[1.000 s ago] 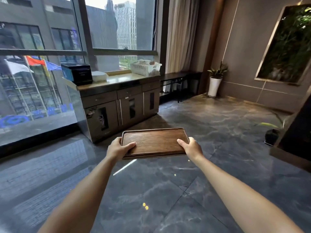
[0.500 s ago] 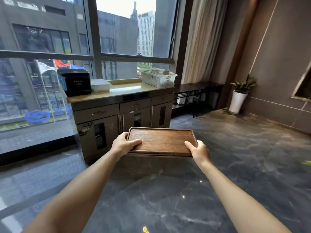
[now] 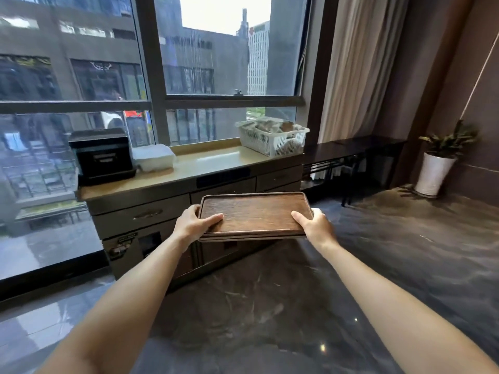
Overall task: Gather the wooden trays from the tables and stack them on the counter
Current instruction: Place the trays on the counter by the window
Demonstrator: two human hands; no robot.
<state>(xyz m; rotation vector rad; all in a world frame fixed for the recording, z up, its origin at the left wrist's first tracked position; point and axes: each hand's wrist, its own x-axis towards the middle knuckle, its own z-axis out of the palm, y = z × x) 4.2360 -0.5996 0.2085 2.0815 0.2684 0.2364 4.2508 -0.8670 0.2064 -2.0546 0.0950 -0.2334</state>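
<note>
I hold dark wooden trays (image 3: 255, 213) flat in front of me, stacked; the front edge shows two layers. My left hand (image 3: 193, 224) grips the left end with the thumb on top. My right hand (image 3: 314, 225) grips the right end the same way. The trays hang in the air in front of the counter (image 3: 205, 164), a beige top on grey drawers under the window, and sit a little below its surface.
On the counter stand a black box-shaped appliance (image 3: 104, 155) at the left, a white folded pack (image 3: 154, 157) beside it and a white plastic basket (image 3: 272, 139) at the right. A dark low bench (image 3: 351, 151) and a potted plant (image 3: 437, 163) are further right. The floor is dark marble.
The counter has grown larger and closer in view as I walked toward it. The trays stay in both hands, held level.
</note>
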